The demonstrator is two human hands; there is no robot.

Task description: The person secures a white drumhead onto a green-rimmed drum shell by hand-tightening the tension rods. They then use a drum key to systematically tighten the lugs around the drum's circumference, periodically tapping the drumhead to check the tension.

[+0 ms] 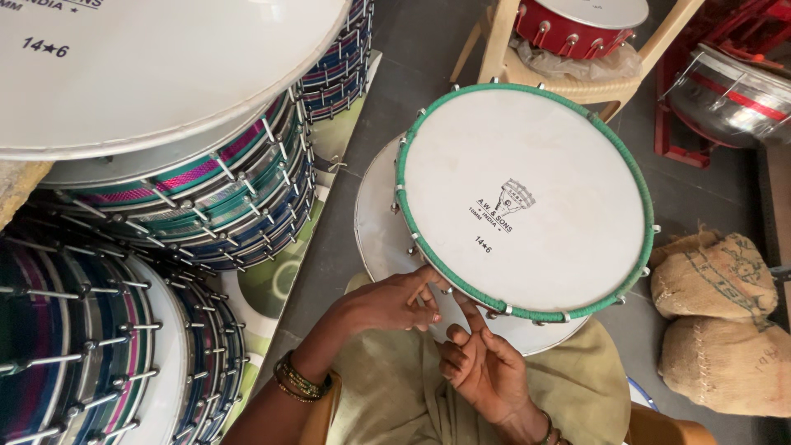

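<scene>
Green-rimmed drum (524, 200) lying tilted on second white drumhead (372, 231), over person's lap. Left hand (394, 302) touching drum's near rim, fingers curled loosely, gripping nothing visible. Right hand (480, 363) sitting just below rim, fingers half-open, index finger reaching up to green lacing. Stacks of coloured drums (189, 214) standing at left. Red drum (577, 25) resting on plastic chair (577, 78). Burlap sacks (717, 321) lying on floor at right.
</scene>
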